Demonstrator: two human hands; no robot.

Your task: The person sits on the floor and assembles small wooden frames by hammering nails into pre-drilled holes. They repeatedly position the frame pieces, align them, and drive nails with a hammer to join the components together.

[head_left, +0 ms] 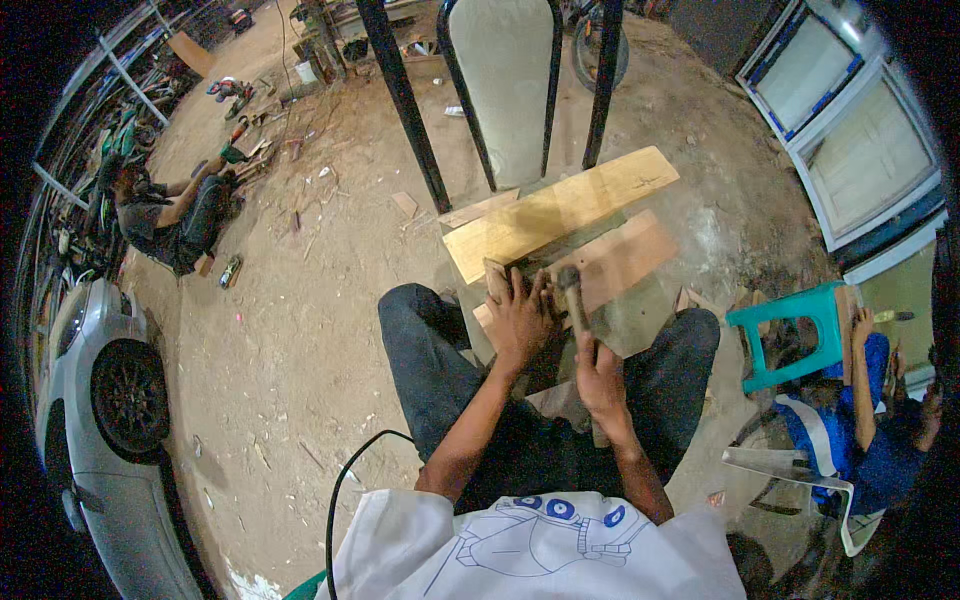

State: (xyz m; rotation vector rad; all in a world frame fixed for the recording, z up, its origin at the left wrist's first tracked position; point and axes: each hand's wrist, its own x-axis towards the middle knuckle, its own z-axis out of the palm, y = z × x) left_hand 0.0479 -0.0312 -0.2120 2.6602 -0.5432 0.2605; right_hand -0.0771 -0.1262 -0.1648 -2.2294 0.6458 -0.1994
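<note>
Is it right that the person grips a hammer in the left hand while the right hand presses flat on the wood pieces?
Not quite: the head view shows the hands swapped. The right hand grips the hammer, and the left hand presses flat on the wood pieces.

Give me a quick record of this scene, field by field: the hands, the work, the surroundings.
left hand: pressed flat on a small wood piece
right hand: gripping a hammer, head up near the left hand's fingers
planks: two, lying on the ground ahead of the knees
ground: dirt, strewn with wood scraps
nearby: silver car at left, teal stool at right, another person sitting at far left
</note>
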